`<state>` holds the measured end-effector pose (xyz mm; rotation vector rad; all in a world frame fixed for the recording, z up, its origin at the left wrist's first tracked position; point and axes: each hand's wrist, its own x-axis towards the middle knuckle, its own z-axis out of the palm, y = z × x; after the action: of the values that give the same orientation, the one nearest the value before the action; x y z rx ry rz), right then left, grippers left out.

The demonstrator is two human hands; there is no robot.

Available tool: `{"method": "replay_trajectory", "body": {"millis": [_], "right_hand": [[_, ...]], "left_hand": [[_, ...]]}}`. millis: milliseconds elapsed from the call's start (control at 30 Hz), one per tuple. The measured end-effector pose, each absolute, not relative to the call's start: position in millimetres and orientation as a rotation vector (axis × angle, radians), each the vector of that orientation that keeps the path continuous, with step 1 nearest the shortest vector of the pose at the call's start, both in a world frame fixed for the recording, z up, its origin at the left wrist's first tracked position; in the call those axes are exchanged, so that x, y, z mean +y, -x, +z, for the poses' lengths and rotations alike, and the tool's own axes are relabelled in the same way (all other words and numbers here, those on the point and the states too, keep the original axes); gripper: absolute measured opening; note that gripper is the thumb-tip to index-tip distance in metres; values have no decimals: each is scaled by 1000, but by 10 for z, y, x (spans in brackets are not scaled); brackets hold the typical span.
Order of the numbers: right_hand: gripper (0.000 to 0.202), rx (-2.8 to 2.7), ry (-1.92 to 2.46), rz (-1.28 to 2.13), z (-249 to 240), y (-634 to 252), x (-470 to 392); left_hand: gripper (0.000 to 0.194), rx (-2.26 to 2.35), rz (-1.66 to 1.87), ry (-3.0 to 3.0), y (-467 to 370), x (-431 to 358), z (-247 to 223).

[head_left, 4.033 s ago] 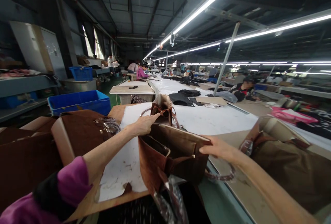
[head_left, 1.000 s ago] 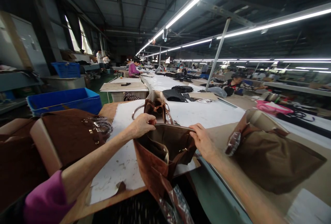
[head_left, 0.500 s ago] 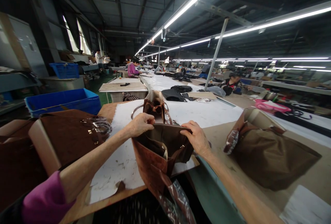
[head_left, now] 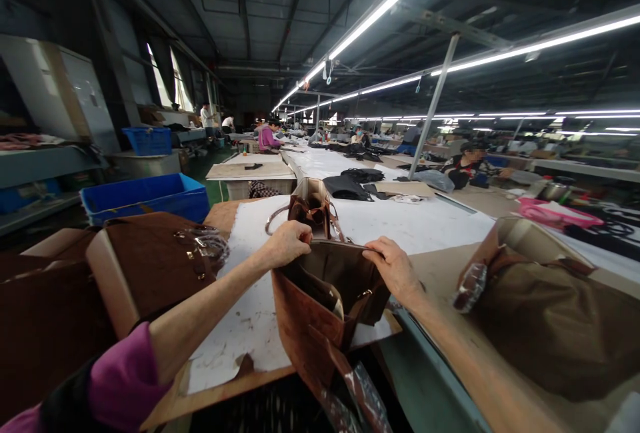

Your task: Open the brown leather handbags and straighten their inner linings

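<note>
A brown handbag (head_left: 295,306) stands open at the table's front edge, its dark lining and an inner pocket in sight. My left hand (head_left: 289,244) pinches the far rim at its left end. At the right end of that same rim, my right hand (head_left: 393,265) grips with the thumb on the inside and fingers over the edge. Plastic-wrapped handles (head_left: 367,393) hang down from the bag's near side. Just behind it stands another brown bag (head_left: 311,210), also open at the top.
Several brown bags (head_left: 145,260) lie to the left, before a blue crate (head_left: 145,198). On the right sits a bag with its olive lining turned out (head_left: 545,313). Black fabric pieces (head_left: 347,186) and a pink tray (head_left: 557,212) lie farther back. A co-worker (head_left: 470,165) sits at the right.
The whole scene has shifted slightly right in view as the head turned a little left. Both hands keep the same hold on the handbag's rim.
</note>
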<state>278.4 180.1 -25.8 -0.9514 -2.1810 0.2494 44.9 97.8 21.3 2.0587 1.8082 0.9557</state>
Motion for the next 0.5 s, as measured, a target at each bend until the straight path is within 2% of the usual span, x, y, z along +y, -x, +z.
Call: {"method": "replay_trajectory", "body": {"millis": [267, 500], "right_hand": [[17, -2245, 1085, -284, -134, -2717, 1638], [19, -2342, 1035, -298, -92, -2539, 1675]], "left_hand": [[5, 1868, 946, -2062, -469, 1049, 177], [6, 1907, 915, -2060, -477, 1095, 161]]}}
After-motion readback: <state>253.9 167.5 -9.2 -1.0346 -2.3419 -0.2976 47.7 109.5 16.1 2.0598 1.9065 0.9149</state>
